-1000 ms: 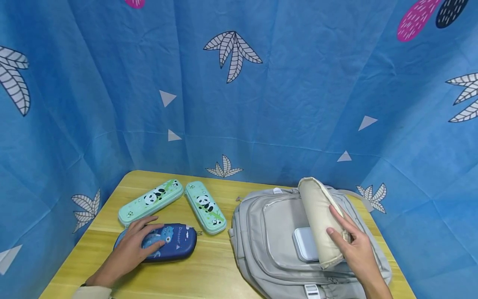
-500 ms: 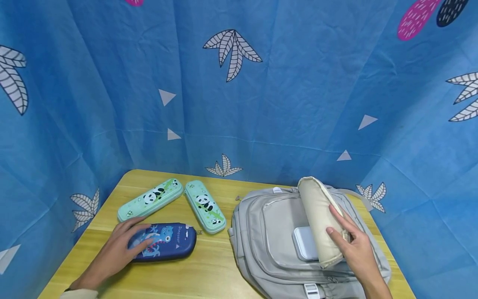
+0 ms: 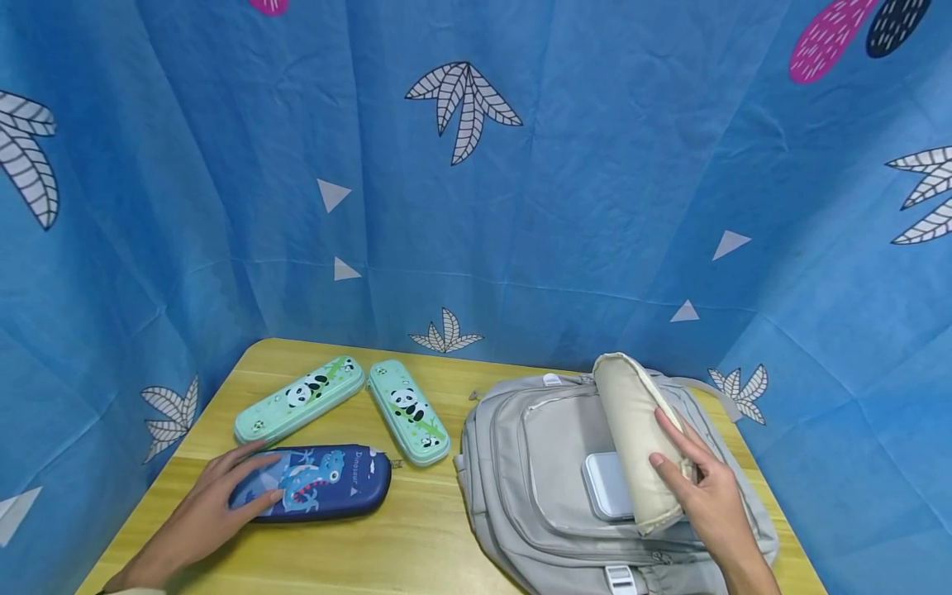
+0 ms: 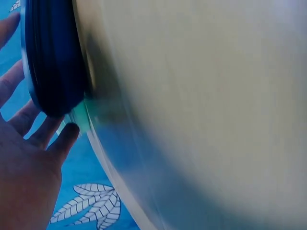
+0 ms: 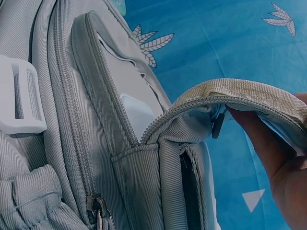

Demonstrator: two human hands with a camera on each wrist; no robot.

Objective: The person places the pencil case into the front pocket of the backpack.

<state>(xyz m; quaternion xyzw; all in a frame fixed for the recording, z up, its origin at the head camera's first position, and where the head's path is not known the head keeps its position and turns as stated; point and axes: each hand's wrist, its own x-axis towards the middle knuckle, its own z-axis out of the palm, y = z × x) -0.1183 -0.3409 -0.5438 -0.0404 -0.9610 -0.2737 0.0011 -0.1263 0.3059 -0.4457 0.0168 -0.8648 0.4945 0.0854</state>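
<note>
Left hand (image 3: 201, 516) lies with straight, spread fingers on the near-left end of the dark blue hard-shell pencil case with a cartoon dinosaur print (image 3: 316, 493); fingertips rest flat on its lid, nothing is clasped. The case lies flat on the yellow wood-grain table (image 3: 387, 545), near-left part. In the left wrist view the same hand (image 4: 24, 158) shows extended fingers against the rounded blue edge of the case (image 4: 53, 62); the view is blurred by the close tabletop.

Right hand (image 3: 702, 492) holds up the beige-lined front flap of the light grey fabric backpack (image 3: 521, 479). The flap (image 3: 635, 430) is rolled back and raised; the thumb presses its front face, the other fingers lie behind it, so the grip is a loose pinch around the flap. The backpack lies flat on the right half of the table. A pale blue-white rounded rectangular box (image 3: 606, 485) sits in the opened pocket, partly under the flap. In the right wrist view the fingers (image 5: 268, 143) hold the flap's beige edge (image 5: 230, 93) beside the open zip.

Two mint-green hard pencil cases with panda prints lie beyond the dinosaur case: one far left (image 3: 301, 398), one (image 3: 409, 411) between it and the backpack, angled apart, their far ends near each other.

A blue cloth backdrop with white leaf shapes (image 3: 476, 165) surrounds the table.
</note>
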